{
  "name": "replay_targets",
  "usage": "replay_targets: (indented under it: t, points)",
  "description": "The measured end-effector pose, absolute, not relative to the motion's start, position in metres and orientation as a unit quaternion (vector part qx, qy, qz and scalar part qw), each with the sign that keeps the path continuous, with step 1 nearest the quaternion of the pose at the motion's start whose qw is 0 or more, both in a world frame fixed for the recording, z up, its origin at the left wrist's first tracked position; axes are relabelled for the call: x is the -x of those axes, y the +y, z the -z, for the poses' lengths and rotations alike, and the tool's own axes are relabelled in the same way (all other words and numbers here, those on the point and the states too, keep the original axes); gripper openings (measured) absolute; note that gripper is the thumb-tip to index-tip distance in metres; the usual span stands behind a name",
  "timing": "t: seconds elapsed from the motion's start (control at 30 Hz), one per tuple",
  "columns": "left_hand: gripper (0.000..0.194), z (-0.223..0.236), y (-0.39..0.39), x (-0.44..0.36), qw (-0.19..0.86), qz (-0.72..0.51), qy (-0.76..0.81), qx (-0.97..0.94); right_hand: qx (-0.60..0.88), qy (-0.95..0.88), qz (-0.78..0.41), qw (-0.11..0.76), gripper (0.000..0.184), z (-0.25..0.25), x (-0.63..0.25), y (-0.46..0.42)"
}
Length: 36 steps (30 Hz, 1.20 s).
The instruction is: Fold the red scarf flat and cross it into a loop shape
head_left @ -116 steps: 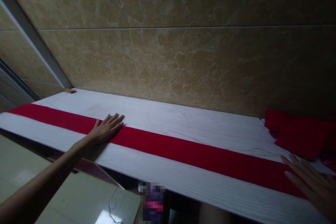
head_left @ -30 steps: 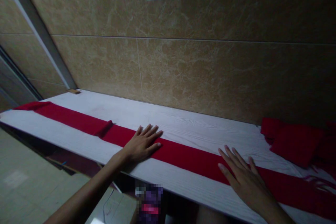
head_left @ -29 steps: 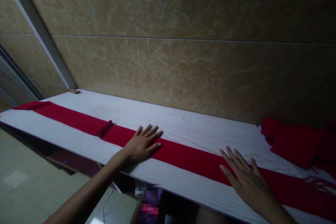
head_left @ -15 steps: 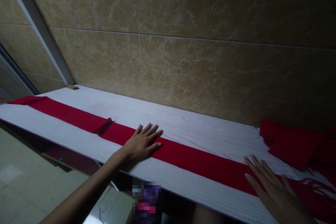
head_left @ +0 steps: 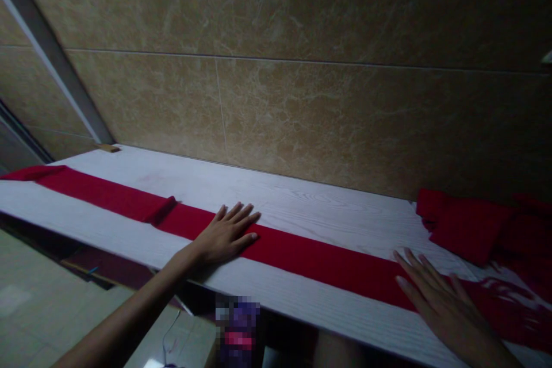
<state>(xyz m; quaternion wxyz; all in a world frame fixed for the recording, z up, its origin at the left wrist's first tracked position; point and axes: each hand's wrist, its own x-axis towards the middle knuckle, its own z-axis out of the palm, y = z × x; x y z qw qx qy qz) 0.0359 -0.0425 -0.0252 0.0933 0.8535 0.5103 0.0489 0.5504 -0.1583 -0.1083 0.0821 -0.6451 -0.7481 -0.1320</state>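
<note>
A long strip of red cloth [head_left: 319, 259] runs lengthwise along a white wood-grain table [head_left: 293, 201]. My left hand [head_left: 226, 234] lies flat on the strip near its middle, fingers spread. Farther right, my right hand [head_left: 440, 293] rests on the same strip with its fingers stretched out. Left of my left hand the cloth has a raised fold, and its far left end is bunched. White markings show on the cloth beyond my right hand. Neither hand grips anything.
A heap of red cloth [head_left: 466, 224] lies at the table's right, against the marbled tile wall [head_left: 302, 109]. A small brown block [head_left: 107, 148] sits at the far left corner. Below the front edge are a dark shelf [head_left: 107, 264] and the tiled floor [head_left: 34, 293].
The view has shifted slightly, so most things sit a little farther left. Both hands keep their places on the strip, and the cloth looks the same.
</note>
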Motion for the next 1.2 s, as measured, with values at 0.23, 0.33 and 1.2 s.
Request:
replay_targets:
  t: [0.23, 0.33, 1.2]
  points:
    - [0.073, 0.026, -0.042, -0.035, 0.089, -0.047, 0.505, -0.857, 0.591, -0.769, 0.208, 0.127, 0.056, 0.134, -0.654, -0.187]
    - [0.073, 0.025, -0.042, -0.036, 0.091, -0.044, 0.508, -0.855, 0.611, -0.750, 0.204, 0.153, 0.061, 0.148, -0.684, -0.195]
    - [0.094, 0.014, -0.156, -0.394, 0.287, -0.180, 0.233, -0.912, 0.732, -0.447, 0.103, 0.504, 0.073, 0.072, -0.638, -0.232]
